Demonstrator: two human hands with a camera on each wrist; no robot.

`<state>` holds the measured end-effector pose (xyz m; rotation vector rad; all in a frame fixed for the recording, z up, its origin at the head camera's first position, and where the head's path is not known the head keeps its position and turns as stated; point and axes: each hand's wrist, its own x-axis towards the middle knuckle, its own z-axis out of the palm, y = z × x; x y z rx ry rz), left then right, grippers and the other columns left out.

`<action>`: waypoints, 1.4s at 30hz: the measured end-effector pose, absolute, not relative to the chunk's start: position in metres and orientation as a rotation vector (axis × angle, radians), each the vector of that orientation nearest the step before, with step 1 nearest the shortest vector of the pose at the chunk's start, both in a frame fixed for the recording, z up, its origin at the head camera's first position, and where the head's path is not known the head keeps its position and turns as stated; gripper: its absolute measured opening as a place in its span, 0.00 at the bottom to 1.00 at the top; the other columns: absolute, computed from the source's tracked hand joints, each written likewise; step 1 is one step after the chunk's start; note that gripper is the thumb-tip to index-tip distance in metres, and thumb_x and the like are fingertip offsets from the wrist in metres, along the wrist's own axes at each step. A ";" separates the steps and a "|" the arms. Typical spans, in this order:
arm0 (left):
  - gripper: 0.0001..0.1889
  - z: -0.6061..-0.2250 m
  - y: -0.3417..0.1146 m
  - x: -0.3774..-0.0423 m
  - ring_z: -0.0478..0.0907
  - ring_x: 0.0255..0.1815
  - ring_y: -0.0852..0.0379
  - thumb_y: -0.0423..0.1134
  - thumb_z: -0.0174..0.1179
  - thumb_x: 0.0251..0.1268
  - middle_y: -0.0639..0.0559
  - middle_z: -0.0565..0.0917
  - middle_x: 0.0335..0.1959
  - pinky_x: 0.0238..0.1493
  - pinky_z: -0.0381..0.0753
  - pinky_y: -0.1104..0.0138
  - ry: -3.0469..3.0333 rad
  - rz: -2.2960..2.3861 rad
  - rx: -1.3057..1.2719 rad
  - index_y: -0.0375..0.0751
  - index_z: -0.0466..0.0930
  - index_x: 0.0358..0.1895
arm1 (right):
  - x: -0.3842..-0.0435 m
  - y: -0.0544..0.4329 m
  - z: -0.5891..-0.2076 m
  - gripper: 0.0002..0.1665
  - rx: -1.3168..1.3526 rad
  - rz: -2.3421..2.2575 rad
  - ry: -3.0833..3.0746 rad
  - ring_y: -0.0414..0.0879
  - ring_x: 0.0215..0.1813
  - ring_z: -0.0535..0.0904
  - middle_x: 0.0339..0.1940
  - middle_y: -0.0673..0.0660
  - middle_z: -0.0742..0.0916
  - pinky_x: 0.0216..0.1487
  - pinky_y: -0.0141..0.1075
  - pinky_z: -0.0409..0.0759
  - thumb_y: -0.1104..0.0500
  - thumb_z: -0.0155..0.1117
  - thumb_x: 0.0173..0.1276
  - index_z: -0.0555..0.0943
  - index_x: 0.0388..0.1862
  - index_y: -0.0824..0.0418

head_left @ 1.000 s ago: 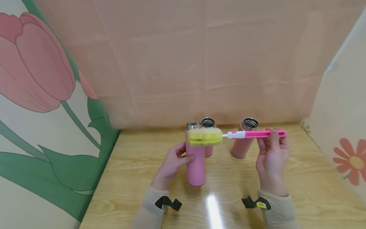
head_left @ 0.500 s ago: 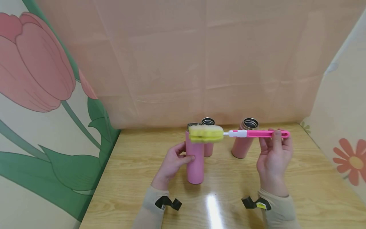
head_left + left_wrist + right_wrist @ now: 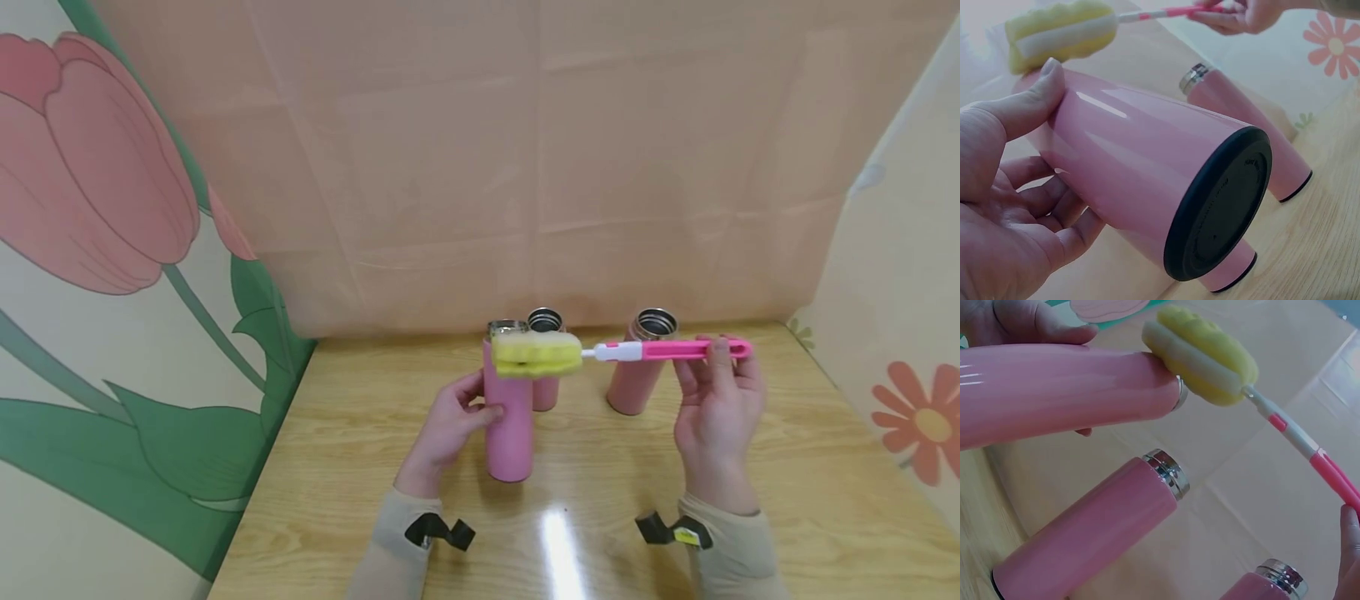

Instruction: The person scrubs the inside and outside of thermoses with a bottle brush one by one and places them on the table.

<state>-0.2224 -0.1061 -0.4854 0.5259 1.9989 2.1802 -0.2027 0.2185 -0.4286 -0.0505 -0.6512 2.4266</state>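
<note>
My left hand (image 3: 448, 421) grips a pink insulated bottle (image 3: 510, 433) with a steel mouth, thumb on the near side, fingers behind. The bottle is lifted and tilted; its black underside (image 3: 1219, 203) shows in the left wrist view. My right hand (image 3: 718, 421) pinches the far end of the pink handle of a bottle brush (image 3: 538, 357). The brush lies level in the air, its yellow and white sponge head (image 3: 1207, 353) right at the bottle's mouth, outside it. In the head view the sponge overlaps the bottle's upper part.
Two more pink bottles stand uncapped at the back of the wooden table (image 3: 360, 433): one (image 3: 547, 393) partly hidden behind the held bottle, the other (image 3: 632, 387) further right, behind the brush handle. A peach cloth (image 3: 450, 167) hangs behind the table, with flower-painted walls either side.
The held bottle has shifted slightly left and up. The brush moved a little right, then back left, its sponge staying in front of the bottle's top. Both hands keep their holds.
</note>
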 end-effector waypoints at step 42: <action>0.36 -0.490 -0.113 -0.225 0.84 0.52 0.53 0.40 0.73 0.71 0.46 0.84 0.53 0.54 0.86 0.64 1.648 2.522 0.461 0.18 0.70 0.71 | -0.205 0.243 -0.439 0.08 0.133 2.475 -1.559 0.43 0.41 0.91 0.41 0.53 0.90 0.44 0.36 0.90 0.66 0.65 0.79 0.83 0.53 0.66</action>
